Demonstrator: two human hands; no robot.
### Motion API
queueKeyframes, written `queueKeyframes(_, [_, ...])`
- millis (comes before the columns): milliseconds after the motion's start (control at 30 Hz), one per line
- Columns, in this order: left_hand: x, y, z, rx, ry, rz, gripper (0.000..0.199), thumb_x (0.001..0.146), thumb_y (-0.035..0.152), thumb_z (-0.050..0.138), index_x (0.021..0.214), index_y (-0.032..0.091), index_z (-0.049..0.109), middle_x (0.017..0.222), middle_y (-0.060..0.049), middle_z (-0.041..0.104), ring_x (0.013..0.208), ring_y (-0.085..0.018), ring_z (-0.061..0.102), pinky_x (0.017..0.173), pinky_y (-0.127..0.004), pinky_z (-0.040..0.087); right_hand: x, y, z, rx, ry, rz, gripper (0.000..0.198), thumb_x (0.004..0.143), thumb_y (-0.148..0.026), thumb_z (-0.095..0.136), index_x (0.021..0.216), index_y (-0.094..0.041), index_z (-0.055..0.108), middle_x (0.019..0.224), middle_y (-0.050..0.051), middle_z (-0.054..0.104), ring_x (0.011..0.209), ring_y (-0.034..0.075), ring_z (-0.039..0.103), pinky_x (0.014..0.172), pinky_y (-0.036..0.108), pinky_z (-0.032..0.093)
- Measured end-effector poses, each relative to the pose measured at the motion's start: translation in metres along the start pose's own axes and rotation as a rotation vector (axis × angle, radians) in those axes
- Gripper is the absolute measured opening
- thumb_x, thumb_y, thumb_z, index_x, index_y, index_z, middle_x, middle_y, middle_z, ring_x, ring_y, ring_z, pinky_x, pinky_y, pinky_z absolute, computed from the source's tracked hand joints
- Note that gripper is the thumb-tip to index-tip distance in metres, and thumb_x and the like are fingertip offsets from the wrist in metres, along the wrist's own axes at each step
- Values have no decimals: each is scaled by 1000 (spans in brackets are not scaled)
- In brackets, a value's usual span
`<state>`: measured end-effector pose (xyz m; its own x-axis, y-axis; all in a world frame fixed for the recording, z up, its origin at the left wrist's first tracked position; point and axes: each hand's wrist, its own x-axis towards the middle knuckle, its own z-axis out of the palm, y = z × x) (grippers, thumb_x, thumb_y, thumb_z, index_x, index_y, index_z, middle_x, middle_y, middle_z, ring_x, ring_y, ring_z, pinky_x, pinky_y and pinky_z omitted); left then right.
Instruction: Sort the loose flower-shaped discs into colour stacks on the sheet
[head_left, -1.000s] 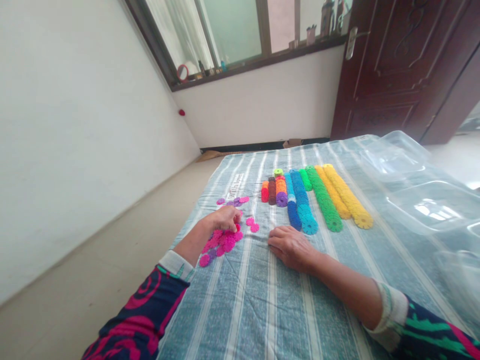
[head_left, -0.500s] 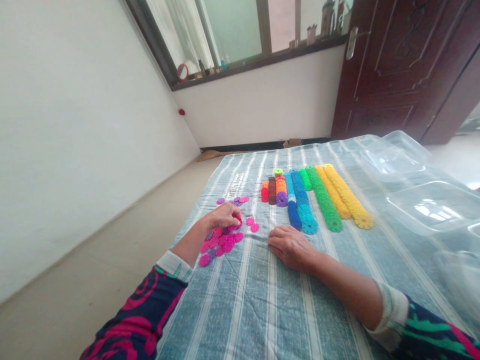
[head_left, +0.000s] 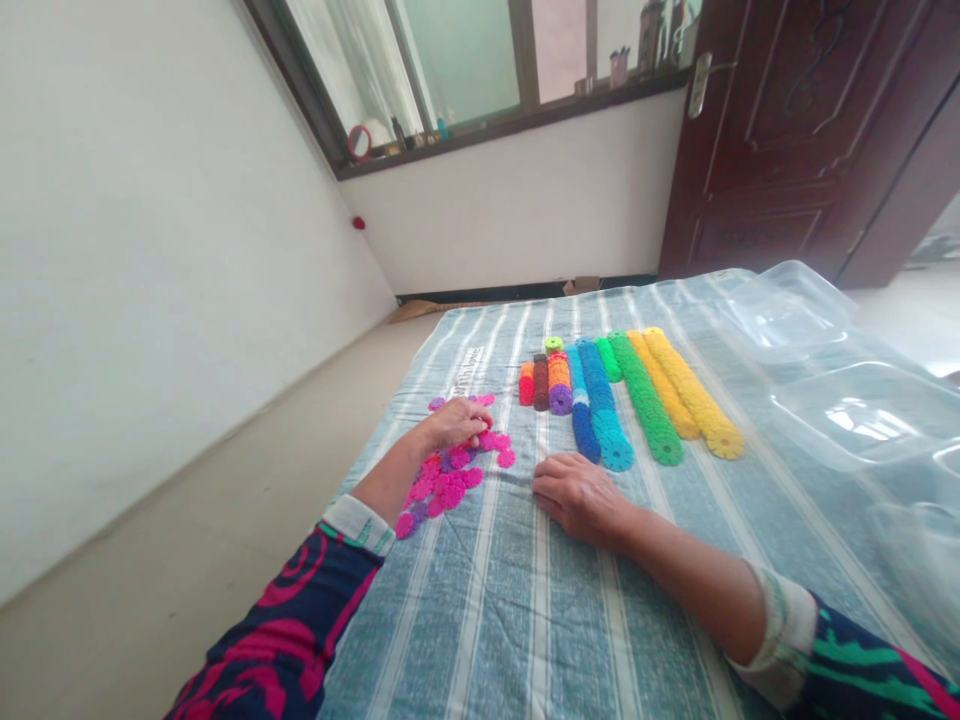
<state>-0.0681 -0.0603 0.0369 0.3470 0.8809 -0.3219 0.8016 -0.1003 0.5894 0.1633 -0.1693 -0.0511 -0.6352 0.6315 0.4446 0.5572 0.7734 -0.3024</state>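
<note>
My left hand [head_left: 456, 424] is over a loose pile of pink and purple notched plastic discs [head_left: 450, 488]. Its thumb and fingers are closed on a red disc [head_left: 487, 425], partly hidden by the fingers. My right hand [head_left: 576, 494] rests on the striped cloth with its fingers curled; whatever they may hold is hidden. Beyond it lie rows of overlapping discs sorted by colour: a short red row [head_left: 526, 384], a brown row [head_left: 541, 382], an orange and purple row [head_left: 559, 383], blue rows [head_left: 604, 402], a green row [head_left: 646, 402] and yellow rows [head_left: 694, 392].
Clear plastic containers [head_left: 862, 415] stand along the right side of the striped cloth [head_left: 510, 620]. A white paper label [head_left: 469, 370] lies beyond the pile. A white wall [head_left: 150, 250] is at left, and a dark red door [head_left: 795, 150] at the back right.
My left hand has shifted slightly right and up over the pile, with the red disc still pinched. A few pink discs now lie closer together. My right hand stays put.
</note>
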Motion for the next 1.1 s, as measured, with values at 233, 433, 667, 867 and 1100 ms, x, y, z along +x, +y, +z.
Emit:
queueKeyframes(233, [13,12,-1,184,80,62,13,71,14,45,72,16,59,54,3,58,50,-11,58,50,-19,40,1,-1,-2,0,-14,4,16,94,-18,55,78,-18,60,89,3,65,85,17,55,77,32,38])
queueKeyframes(433, [37,25,12,173,202,157,18,73,13,48,83,14,62,66,0,64,59,-12,63,56,-21,45,1,-1,-2,0,-17,-1,18,95,-19,54,78,-18,60,89,4,65,85,16,55,77,31,38])
queueKeyframes(667, [63,40,38,338,336,364,21,74,17,52,80,14,72,79,-3,70,78,-16,63,78,-25,47,3,-1,-2,-14,-14,-4,17,94,-20,55,77,-19,59,88,3,64,85,17,55,76,32,38])
queueKeyframes(867, [75,46,50,366,317,356,24,74,18,54,83,16,76,82,-3,72,82,-16,63,81,-24,46,3,-1,-2,-8,-3,-11,16,94,-20,56,78,-19,60,87,3,65,84,17,55,77,32,38])
queueKeyframes(1100, [71,35,36,326,358,360,26,76,19,51,82,16,76,81,-3,72,80,-16,63,79,-25,46,4,-2,-4,-12,-5,-3,18,93,-20,56,76,-19,60,87,3,65,83,17,54,76,32,38])
